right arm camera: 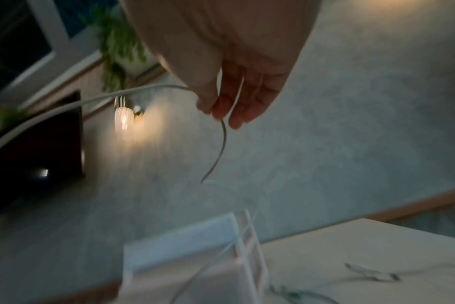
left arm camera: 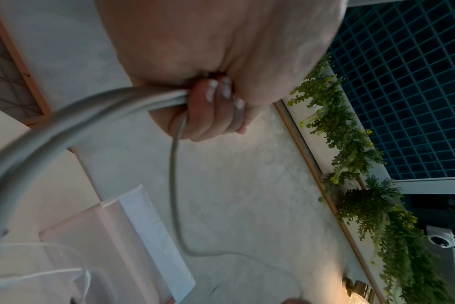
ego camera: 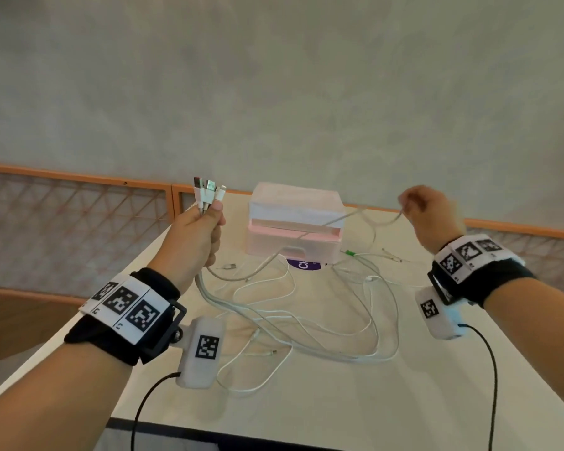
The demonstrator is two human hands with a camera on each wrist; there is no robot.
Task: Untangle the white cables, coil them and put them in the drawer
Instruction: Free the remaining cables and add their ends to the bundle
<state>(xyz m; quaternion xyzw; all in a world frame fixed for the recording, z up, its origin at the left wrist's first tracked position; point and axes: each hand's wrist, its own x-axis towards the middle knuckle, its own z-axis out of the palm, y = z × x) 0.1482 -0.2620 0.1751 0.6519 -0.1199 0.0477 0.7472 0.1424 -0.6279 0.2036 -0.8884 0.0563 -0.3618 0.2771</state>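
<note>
the plug ends of the white cables are gripped in a fist by the left hand, left of frame centre, while one strand is pinched in the curled fingers of the right hand at the right. the remaining lengths lie tangled on the table below the pink drawer unit at centre. the pinched strand is best drawn out slowly, with the bundle held firm, so that knots are not tightened.

A purple sticker lies on the pale table; trailing green plants hang by a lit lamp
</note>
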